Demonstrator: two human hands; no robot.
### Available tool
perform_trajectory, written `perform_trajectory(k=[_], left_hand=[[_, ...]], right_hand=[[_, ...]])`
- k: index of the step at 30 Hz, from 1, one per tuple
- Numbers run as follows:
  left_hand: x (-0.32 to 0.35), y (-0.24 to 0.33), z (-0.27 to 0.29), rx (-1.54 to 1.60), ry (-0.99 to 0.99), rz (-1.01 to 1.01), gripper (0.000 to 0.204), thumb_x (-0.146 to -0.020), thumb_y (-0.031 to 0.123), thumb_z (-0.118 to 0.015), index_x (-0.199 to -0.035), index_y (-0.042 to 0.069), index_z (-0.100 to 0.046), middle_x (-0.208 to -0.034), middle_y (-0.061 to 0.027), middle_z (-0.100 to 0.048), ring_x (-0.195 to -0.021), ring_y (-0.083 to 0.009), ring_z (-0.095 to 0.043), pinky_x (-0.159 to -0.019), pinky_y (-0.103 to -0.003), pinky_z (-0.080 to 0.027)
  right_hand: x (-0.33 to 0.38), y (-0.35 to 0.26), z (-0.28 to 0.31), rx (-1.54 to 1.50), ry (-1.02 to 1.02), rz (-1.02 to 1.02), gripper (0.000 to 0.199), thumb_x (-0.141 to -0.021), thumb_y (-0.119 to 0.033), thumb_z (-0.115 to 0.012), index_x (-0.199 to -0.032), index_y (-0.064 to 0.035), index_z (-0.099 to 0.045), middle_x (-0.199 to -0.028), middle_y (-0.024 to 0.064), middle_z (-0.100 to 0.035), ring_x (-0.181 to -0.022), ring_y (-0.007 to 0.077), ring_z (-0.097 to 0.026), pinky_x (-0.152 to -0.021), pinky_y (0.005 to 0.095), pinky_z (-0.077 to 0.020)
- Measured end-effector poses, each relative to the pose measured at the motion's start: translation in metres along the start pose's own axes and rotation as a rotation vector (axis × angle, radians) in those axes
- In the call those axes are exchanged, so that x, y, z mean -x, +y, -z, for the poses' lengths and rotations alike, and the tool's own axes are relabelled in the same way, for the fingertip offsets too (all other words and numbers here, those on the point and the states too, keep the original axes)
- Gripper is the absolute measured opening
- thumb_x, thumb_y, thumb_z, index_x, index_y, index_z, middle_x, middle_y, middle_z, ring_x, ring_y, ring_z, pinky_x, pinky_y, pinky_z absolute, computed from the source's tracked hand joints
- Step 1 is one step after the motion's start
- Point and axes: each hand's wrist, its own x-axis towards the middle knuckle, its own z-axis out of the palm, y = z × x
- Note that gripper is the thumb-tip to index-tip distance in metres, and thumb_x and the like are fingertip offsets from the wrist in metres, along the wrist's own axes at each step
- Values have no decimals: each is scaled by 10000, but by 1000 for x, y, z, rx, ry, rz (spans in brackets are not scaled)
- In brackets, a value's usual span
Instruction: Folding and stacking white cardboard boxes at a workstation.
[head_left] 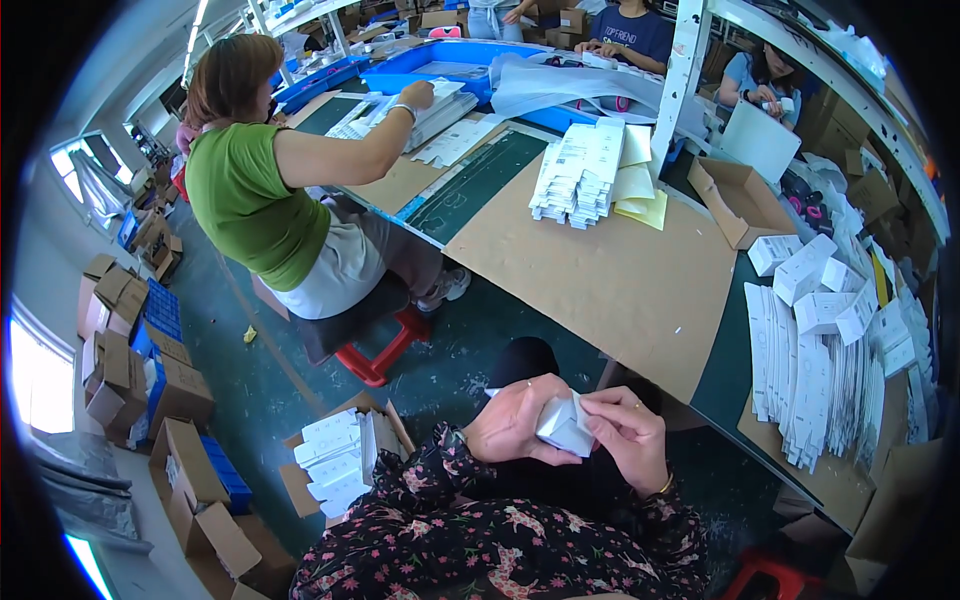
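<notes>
The long worktable [600, 270], covered in brown card and green mat, took up most of what I saw, running from the far left corner down to the right edge. A co-worker in a green top [250, 200] sat at its near side on a red stool [375, 355], 1 hand on a spread of white sheets [420, 110]. Beyond that person lay a blue tray [440, 60]. On the floor to my left stood a row of brown cartons [130, 370], and just beside my left elbow an open carton of folded white boxes [335, 460].

On the table itself, a stack of printed white leaflets [580, 175] sat mid-way, an open brown box [735, 200] further right, then a fanned row of flat white box blanks [810, 380] with several made-up white boxes [810, 270] above them. None of these stood between my hands and the piece I held; it was well clear of the table edge, over my lap.

My left hand [515, 420] and right hand [630, 435] both held 1 small white box [562, 425] between them, fingers closed on it from either side. It looked part-folded, though the folds were hard to read. Its long axis ran roughly from upper right to lower left, an open flap tilted up toward the right hand.
</notes>
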Motion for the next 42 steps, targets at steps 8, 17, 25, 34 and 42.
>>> perform_trajectory(k=[8, 17, 25, 34, 42], left_hand=[[-5, 2, 9, -105, -133, -146, 1076, -605, 430, -1009, -1444, -17, -505, -1233, -195, -680, -1060, -394, -712, -918, -451, -589], [1, 8, 2, -172, -124, -31, 1035, -666, 443, -975, -1480, 9, -506, -1257, -182, -679, -1109, -387, -698, -953, -450, -580], [0, 12, 0, -205, -150, 47, 1029, -704, 480, -943, -1499, 13, -485, -1226, -176, -670, -1140, -372, -675, -977, -449, -561], [-15, 6, -8, -208, -192, 24, 998, -723, 429, -931, -1505, -5, -488, -1227, -174, -669, -1122, -371, -669, -974, -440, -535], [-19, 12, -27, -344, -215, -115, 855, -758, 315, -918, -1458, -8, -550, -1296, -164, -665, -1167, -345, -653, -1030, -473, -473]], right_hand=[[6, 1, 5, -240, -52, -328, 246, -945, -33, -808, -1131, 12, -652, -1167, 59, -665, -854, 95, -668, -736, 222, -562], [7, 18, -7, 236, 60, -56, 247, -919, 1, -811, -1112, 11, -656, -985, 21, -616, -770, 46, -596, -661, 206, -490], [6, 21, -20, 387, 206, 25, 263, -865, -32, -853, -1074, 2, -695, -931, 74, -632, -715, 138, -576, -640, 278, -496], [7, 2, -5, 373, 201, -21, 330, -884, -161, -855, -1130, -1, -703, -939, 88, -642, -754, 154, -625, -662, 286, -520], [26, 20, 19, 331, 157, -257, 568, -853, -287, -894, -1278, -13, -636, -1028, 84, -680, -764, 138, -667, -674, 282, -551]])
